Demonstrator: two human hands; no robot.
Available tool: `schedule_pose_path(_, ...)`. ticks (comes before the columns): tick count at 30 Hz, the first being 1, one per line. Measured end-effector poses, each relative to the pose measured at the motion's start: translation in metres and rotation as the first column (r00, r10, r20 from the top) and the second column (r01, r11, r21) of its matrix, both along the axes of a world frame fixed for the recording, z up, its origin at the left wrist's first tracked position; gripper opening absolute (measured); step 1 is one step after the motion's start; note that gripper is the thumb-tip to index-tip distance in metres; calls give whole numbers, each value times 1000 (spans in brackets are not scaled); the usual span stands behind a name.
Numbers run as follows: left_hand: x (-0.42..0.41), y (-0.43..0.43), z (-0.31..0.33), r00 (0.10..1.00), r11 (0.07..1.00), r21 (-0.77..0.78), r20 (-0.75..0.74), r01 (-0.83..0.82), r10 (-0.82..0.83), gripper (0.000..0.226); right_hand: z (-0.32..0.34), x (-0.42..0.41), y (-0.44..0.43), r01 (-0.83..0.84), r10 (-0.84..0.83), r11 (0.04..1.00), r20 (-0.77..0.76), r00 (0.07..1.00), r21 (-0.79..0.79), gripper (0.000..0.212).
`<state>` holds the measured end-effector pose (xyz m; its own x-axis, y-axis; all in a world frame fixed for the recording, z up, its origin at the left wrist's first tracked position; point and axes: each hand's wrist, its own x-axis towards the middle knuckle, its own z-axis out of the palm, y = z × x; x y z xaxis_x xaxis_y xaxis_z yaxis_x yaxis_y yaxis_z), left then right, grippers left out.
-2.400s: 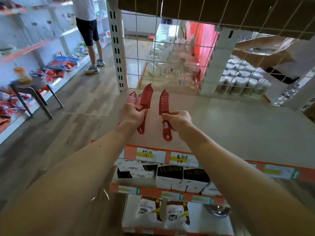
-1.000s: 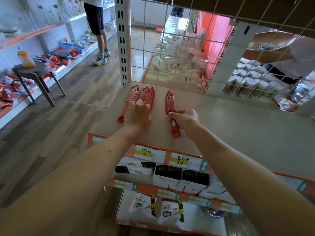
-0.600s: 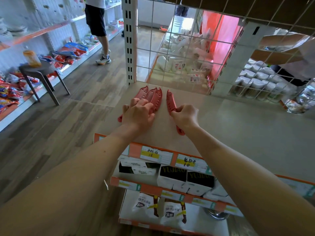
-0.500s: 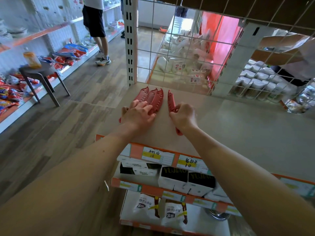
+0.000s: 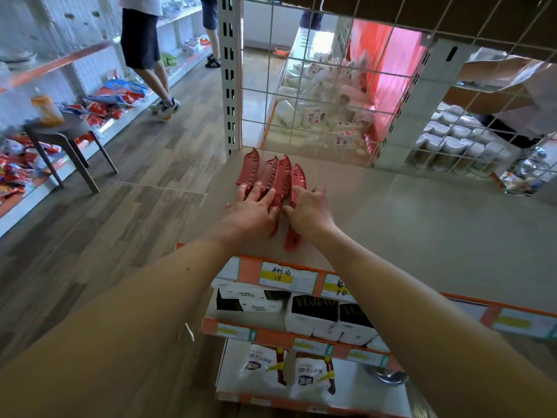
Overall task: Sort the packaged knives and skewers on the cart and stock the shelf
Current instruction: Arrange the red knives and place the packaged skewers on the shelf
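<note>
Several red knives in red plastic sheaths (image 5: pixel 272 176) lie side by side, tips pointing away from me, at the back left of the beige shelf board (image 5: pixel 422 224). My left hand (image 5: pixel 253 211) lies flat on the handles of the left ones, fingers straight. My right hand (image 5: pixel 309 211) covers the middle of the rightmost knife (image 5: pixel 299 179), thumb on its left side and fingers curled over it; the handle end sticks out below my palm. This knife sits tight against the others. No skewers or cart are in view.
A wire grid (image 5: pixel 331 86) and a white upright post (image 5: pixel 230 70) back the shelf. Below are price labels (image 5: pixel 286 277), black-and-white boxes (image 5: pixel 313 313) and white packets (image 5: pixel 265 366). People stand in the aisle (image 5: pixel 141 40) beside a stool (image 5: pixel 66 137). Another person's arm (image 5: pixel 497 70) shows behind the grid.
My right hand has slid its knife left against the row, closing the gap. My left hand stays flat on the other knives. The camera moved slightly closer.
</note>
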<state>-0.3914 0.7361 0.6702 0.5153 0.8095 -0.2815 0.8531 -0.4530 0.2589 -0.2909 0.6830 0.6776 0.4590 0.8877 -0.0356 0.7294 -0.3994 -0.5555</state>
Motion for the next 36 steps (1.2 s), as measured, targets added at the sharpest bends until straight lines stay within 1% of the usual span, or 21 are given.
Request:
schedule_pose_path(2, 1, -1, -1, 1000, 1000, -9, 2, -7, 7, 53, -2, 2, 3, 19, -19, 1000, 6, 1000, 6, 28)
schedule_pose_path(6, 0, 0, -1, 1000, 1000, -10, 1, -5, 5, 53, -5, 8, 11, 35, -35, 999, 67, 997, 3, 33)
schedule_pose_path(12, -4, 3, -5, 999, 997, 71, -32, 15, -12, 53, -12, 10, 17, 38, -40, 999, 73, 996, 28, 33)
schedule_pose_path(16, -2, 4, -3, 1000, 998, 57, -20, 11, -10, 53, -18, 11, 16, 38, -43, 998, 94, 995, 56, 31)
schedule_pose_path(19, 1, 6, -1, 999, 998, 54, -39, 13, -11, 52, -21, 13, 19, 56, -61, 996, 79, 995, 66, 30)
schedule_pose_path(25, 3, 5, -1, 998, 999, 53, -69, 10, -6, 53, -21, 17, 26, 76, -80, 996, 80, 994, 53, 36)
schedule_pose_path(32, 3, 6, 0, 998, 999, 37, -61, -3, 5, 52, -24, 20, 28, 78, -82, 995, 67, 994, 61, 38)
schedule_pose_path(36, 3, 6, 2, 999, 998, 64, -30, -10, 12, 52, -22, 20, 26, 63, -67, 994, 49, 997, 85, 38)
